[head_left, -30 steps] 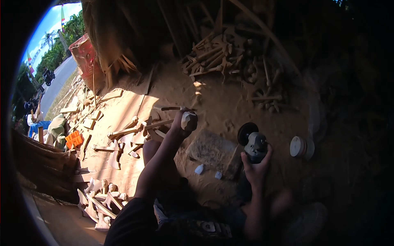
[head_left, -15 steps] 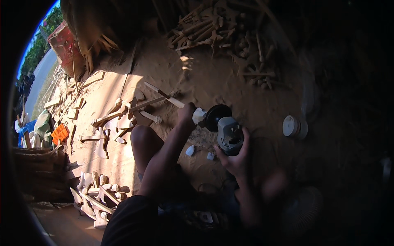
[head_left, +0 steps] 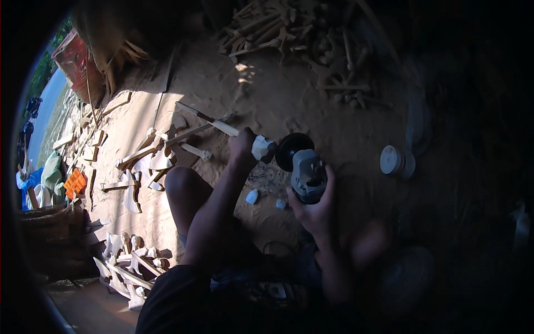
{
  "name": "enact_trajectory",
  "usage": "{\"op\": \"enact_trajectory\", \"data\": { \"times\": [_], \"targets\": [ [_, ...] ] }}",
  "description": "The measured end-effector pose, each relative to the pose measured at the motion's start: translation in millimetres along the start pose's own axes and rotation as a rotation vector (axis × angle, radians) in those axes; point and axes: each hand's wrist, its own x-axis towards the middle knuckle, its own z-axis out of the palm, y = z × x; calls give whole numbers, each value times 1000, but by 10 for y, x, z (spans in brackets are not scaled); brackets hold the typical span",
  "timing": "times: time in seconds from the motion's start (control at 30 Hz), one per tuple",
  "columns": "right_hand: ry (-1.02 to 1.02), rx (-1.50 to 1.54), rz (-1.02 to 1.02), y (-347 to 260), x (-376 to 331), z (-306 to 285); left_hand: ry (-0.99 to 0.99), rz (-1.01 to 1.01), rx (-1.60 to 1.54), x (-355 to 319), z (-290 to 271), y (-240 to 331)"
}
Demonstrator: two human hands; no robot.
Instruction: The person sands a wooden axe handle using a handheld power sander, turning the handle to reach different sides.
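Head: left hand [head_left: 242, 143] holds 1 rod [head_left: 225, 127], right hand [head_left: 318, 215] 1 grinder [head_left: 304, 168].

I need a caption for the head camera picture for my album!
Over brown ground, the left hand grips a long pale piece near a disc-tipped tool in the right hand.

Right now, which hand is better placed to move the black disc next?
Probably the right hand: it grips the grey tool that carries the black disc. The left hand holds the pale faceted piece.
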Motion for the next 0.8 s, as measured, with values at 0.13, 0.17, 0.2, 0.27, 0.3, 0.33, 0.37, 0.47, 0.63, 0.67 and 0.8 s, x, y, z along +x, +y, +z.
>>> {"op": "enact_trajectory", "data": {
  "times": [0.13,0.17,0.2,0.27,0.3,0.33,0.37,0.47,0.63,0.67,0.8],
  "targets": [
    [21,197,121,-1,56,-8,-185,347,506,330,-294,41],
    [29,292,68,-14,73,-2,-330,78,-130,390,-348,27],
    [37,317,107,9,63,-60,-337,-254,-772,372,-200,30],
    [34,324,179,-10,36,-165,-251,-289,-689,141,150,239],
    [11,364,235,-56,33,-149,-144,-288,-596,95,153,305],
    [10,371,237,-86,34,-124,-139,-285,-591,113,105,265],
    [-8,383,207,-110,40,-96,-155,-102,-309,140,52,202],
    [-22,327,153,-90,25,-119,-138,1,-170,91,136,197],
    [29,153,77,-141,21,-71,-177,453,409,186,-51,154],
    [57,246,141,-50,9,-83,-140,258,116,83,31,191],
    [90,551,271,76,81,-152,75,207,-60,-225,250,475]
  ]
}}
